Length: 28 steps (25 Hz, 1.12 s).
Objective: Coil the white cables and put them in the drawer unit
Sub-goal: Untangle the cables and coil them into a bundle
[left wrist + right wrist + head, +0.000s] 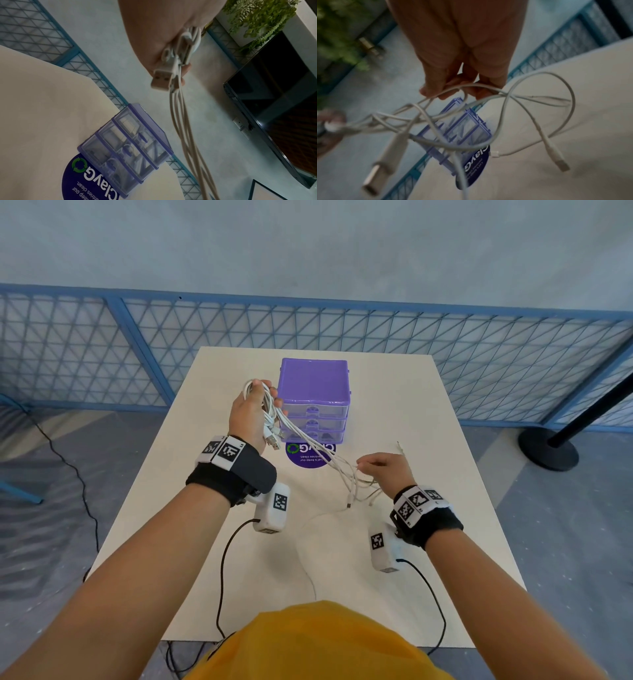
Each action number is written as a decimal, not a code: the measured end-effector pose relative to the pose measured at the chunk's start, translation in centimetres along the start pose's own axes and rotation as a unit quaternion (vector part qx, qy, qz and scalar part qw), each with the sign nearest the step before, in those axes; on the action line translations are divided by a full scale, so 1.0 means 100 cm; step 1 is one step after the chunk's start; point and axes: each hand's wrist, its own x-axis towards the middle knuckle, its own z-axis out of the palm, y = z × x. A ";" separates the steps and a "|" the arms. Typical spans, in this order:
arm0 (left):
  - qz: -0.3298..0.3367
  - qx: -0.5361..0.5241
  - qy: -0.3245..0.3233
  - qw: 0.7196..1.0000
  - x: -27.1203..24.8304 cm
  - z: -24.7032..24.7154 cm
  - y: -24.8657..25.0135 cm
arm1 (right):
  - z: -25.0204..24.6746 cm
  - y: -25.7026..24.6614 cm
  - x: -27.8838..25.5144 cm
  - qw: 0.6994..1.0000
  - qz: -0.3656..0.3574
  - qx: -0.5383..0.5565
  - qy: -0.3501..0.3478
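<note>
Head view: left hand [251,414], frame centre-left, grips looped white cables [270,409]; strands run diagonally down-right to the right hand [385,470], whose fingers pinch them above the surface [428,412]. One purple drawer unit [313,398], three drawers shut.

Left wrist: two USB plugs [161,78] point downward.

Right wrist: fingers [435,86] pinch tangled strands; exact cable count unclear.

In the left wrist view the left hand [163,33] is cut off by the top edge and its fingers are hidden. The drawer unit [464,129] is blurred behind the white cables [436,119]. The contents of the drawers cannot be told.
</note>
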 end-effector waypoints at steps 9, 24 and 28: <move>-0.009 -0.041 0.023 0.999 0.002 -0.008 0.003 | -0.011 0.016 0.009 0.983 0.135 -0.029 0.122; -0.005 0.013 0.043 0.999 0.004 -0.009 0.000 | -0.010 0.018 -0.001 0.995 0.095 0.003 0.014; -0.001 0.019 0.067 0.998 0.010 -0.014 0.005 | -0.015 0.022 0.003 0.965 0.222 0.098 0.097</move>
